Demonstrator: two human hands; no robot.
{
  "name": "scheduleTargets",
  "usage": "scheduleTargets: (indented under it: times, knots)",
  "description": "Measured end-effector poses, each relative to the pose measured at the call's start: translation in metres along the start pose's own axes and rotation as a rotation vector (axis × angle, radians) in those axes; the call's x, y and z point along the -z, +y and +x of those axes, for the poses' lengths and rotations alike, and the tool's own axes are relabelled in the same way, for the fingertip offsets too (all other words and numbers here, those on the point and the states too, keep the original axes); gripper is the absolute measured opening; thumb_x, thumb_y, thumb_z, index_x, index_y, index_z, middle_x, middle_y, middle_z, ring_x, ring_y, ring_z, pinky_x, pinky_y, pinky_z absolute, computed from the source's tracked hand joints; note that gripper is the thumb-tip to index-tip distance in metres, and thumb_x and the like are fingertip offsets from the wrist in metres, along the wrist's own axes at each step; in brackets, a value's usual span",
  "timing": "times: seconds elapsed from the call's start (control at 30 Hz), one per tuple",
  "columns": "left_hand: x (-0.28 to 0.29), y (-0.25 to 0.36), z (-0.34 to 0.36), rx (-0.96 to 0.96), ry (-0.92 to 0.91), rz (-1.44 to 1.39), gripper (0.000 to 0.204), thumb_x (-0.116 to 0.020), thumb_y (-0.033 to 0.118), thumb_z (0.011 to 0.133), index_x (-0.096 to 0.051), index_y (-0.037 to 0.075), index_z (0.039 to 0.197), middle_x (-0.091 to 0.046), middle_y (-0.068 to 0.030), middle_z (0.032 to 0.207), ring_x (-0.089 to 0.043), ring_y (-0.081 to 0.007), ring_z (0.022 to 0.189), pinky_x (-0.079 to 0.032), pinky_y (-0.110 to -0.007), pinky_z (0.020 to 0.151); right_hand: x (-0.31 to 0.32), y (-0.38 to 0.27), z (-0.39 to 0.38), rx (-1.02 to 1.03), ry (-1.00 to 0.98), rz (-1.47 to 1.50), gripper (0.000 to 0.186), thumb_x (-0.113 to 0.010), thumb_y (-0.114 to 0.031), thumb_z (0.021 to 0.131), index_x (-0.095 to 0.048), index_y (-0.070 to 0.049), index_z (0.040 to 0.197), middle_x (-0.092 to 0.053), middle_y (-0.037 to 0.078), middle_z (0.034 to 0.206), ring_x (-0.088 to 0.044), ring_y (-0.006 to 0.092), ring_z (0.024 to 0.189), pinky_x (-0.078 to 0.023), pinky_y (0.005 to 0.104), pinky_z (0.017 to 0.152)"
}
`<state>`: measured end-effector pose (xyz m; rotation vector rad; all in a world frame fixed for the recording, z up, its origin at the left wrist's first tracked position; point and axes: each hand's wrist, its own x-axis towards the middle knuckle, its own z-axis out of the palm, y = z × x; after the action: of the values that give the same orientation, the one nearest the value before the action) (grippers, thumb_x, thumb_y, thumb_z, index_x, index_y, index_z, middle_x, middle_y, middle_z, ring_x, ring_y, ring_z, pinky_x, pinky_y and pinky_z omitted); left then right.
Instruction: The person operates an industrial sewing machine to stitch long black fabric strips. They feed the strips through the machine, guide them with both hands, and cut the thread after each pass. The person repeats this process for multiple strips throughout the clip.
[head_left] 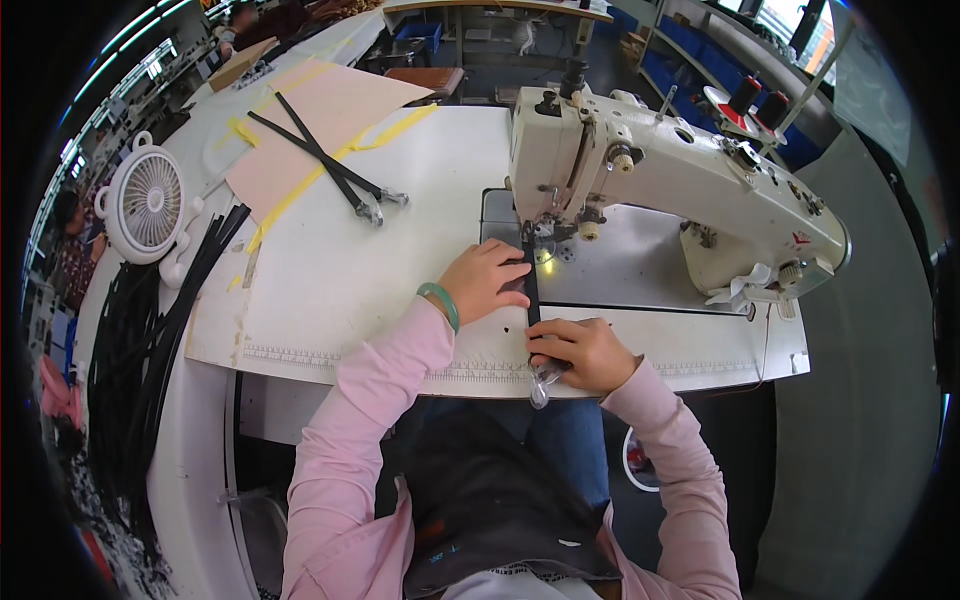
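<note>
A narrow black strap (533, 292) runs toward me from under the needle area of a white sewing machine (665, 140). My left hand (482, 284) lies over the strap's left side near the needle, fingers stretched out and apart. Closer to the table's front edge, my right hand (588, 352) is closed, pinching the strap between thumb and fingers. Below those fingers hangs the strap's near end, a shiny piece wrapped in clear plastic (543, 384). The needle tip and the strap's far end are hidden by the machine head.
Two crossed black straps (318, 152) with plastic-wrapped ends lie at the far left, partly on beige sheet material (340, 105) with yellow tape. A bundle of black straps (125, 375) drapes over the left edge beside a white fan (148, 200). Thread spools (745, 97) stand behind the machine.
</note>
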<state>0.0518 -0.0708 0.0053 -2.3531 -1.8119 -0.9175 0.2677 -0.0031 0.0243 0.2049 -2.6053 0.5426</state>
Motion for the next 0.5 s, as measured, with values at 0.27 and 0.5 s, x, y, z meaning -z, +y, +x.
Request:
scheduleTargets:
  times: [0.27, 0.5]
  knots:
    - [-0.002, 0.001, 0.001, 0.001, 0.010, -0.002, 0.044, -0.071, 0.032, 0.066, -0.063, 0.003, 0.099, -0.057, -0.0106, 0.107, -0.051, -0.0268, 0.101, -0.042, -0.036, 0.087, 0.003, -0.005, -0.010, -0.007, -0.007, 0.046, 0.043, -0.064, 0.000, 0.053, -0.059, -0.009, 0.095, -0.058, 0.002, 0.098, -0.061, 0.0197, 0.068, -0.049, 0.0294, 0.054]
    - [-0.003, -0.002, 0.001, -0.031, 0.036, 0.008, 0.033, -0.068, 0.030, 0.070, -0.066, 0.006, 0.093, -0.060, -0.0071, 0.101, -0.052, -0.0227, 0.097, -0.044, -0.034, 0.082, 0.013, 0.016, -0.001, 0.004, -0.081, -0.008, 0.050, -0.064, -0.002, 0.054, -0.059, -0.009, 0.103, -0.058, 0.002, 0.107, -0.061, 0.0202, 0.079, -0.052, 0.0320, 0.063]
